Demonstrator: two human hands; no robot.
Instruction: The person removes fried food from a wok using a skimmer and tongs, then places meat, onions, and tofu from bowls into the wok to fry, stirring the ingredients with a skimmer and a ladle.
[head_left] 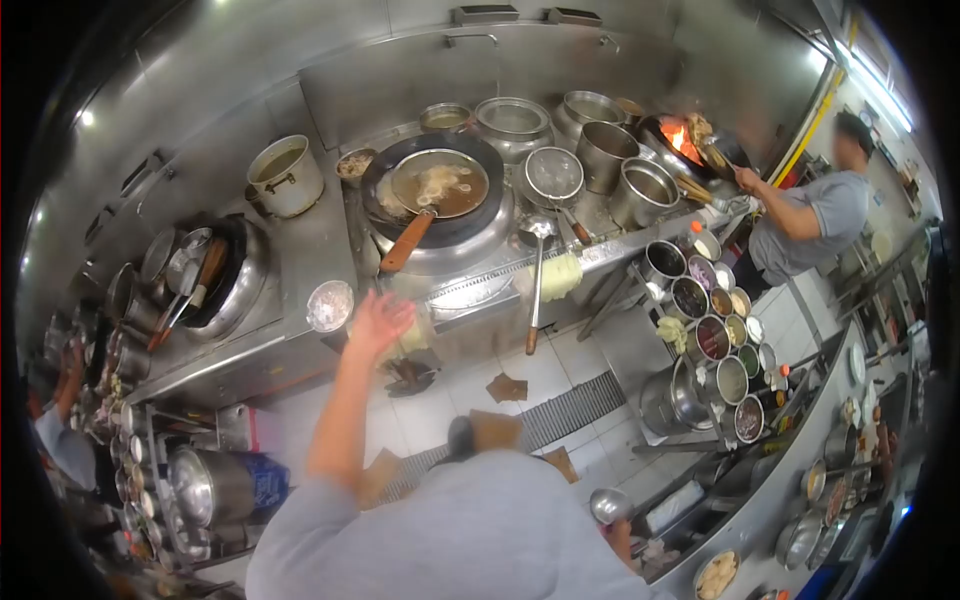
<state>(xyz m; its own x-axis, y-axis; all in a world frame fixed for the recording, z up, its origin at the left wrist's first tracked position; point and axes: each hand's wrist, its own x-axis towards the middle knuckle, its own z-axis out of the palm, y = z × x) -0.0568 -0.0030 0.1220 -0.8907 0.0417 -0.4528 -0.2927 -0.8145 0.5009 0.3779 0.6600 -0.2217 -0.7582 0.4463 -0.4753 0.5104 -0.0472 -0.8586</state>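
My left hand (383, 322) reaches toward the stove front with its fingers spread and nothing in it. Beside it a white bowl (330, 306) of pale powder stands on the counter edge. Just above is the wooden handle (407, 243) of a strainer resting over a dark wok (378, 180); pale food pieces (440, 184) lie in it amid brownish liquid. Low on the right, my right hand (621, 538) is closed at the edge of a metal bowl (608, 505); its fingers are partly hidden. A long-handled ladle (538, 275) overhangs the stove edge.
Several metal pots (606, 155) and a mesh strainer (553, 174) crowd the stove. At right, a person (815, 215) works a wok beside flames (683, 140). Seasoning containers (712, 338) fill a rack. Cardboard scraps (507, 388) and a drain grate (575, 410) mark the floor.
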